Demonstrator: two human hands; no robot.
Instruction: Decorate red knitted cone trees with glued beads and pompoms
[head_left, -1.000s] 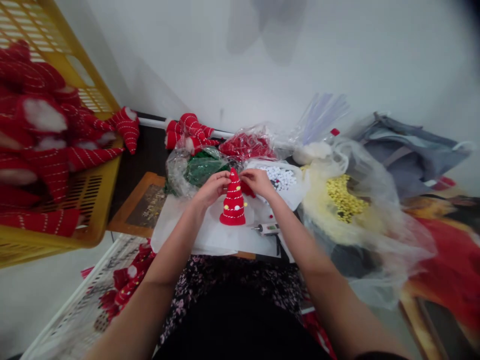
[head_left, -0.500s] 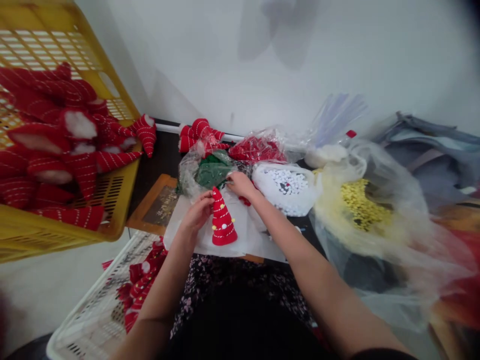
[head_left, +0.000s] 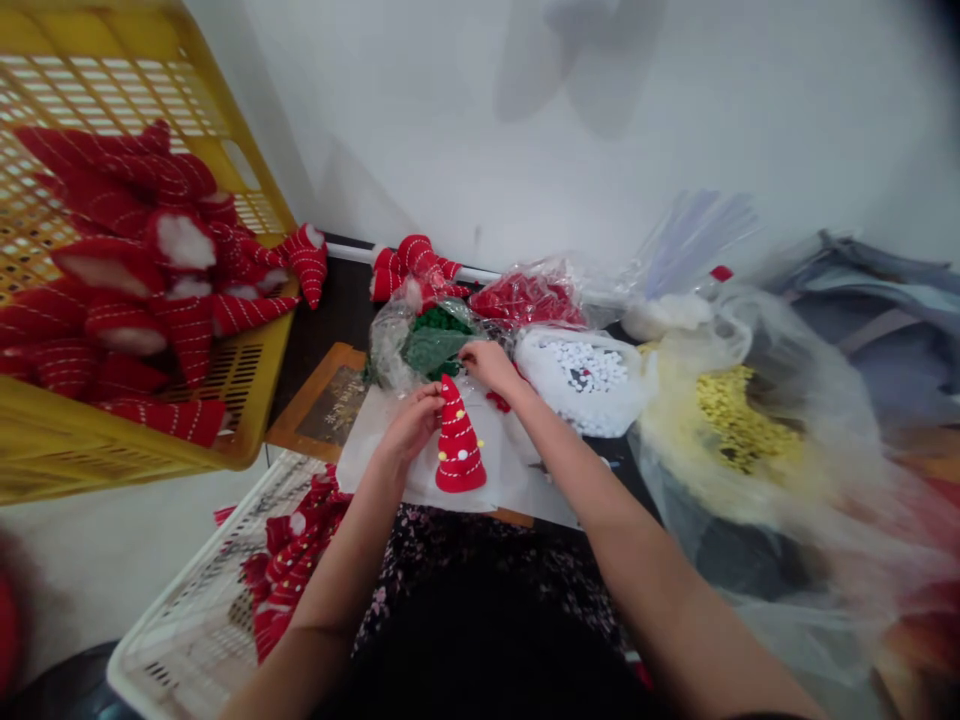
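Observation:
A small red cone tree [head_left: 458, 445] wound with white cord and dotted with white and yellow beads stands on a white sheet [head_left: 390, 455] in front of me. My left hand [head_left: 409, 425] grips its upper left side, fingers curled near the tip. My right hand [head_left: 489, 366] reaches past the cone to the clear bag of green pieces [head_left: 424, 345], fingers pinched at the bag's edge; what they hold is too small to see. A few red bits [head_left: 495, 402] lie under the right wrist.
Plastic bags of red pieces [head_left: 529, 297], white beads [head_left: 589, 375] and yellow beads [head_left: 739, 425] line the back. A yellow crate [head_left: 247, 400] full of red cones sits on the left, a white basket [head_left: 202, 620] with more lies lower left. Grey cloth [head_left: 877, 310] is on the right.
My right hand left the cone's tip and went to the green bag. The left hand kept the cone, which moved toward me and tilted a little. The view swung left.

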